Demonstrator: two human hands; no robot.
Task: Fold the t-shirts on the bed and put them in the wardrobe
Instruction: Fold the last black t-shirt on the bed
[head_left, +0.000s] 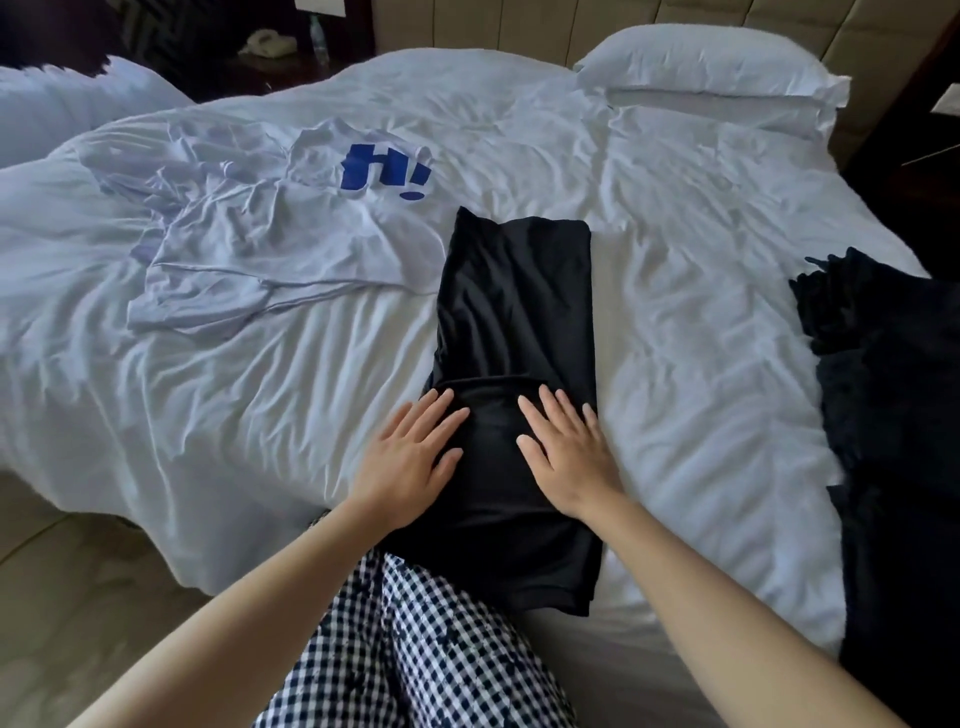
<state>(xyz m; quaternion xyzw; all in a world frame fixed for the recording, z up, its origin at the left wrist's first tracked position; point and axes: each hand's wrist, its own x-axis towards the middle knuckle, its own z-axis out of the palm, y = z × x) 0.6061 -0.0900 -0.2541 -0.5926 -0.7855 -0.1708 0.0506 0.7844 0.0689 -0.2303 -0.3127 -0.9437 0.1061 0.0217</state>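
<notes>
Here the left grip (410, 457) and right grip (566, 457) lie released, flat on the black t-shirt (519, 312), a folded strip on the bed (675, 208) running off beyond them. Light, limp and likely slippery, it wants pinching at both far corners; a crumpled white t-shirt (270, 244) lies beyond the left grip.

The person wears checked trousers (426, 649) in small navy-and-white squares, seen near the middle. The left hand (410, 457), right hand (566, 457) and both forearms are bare.
</notes>
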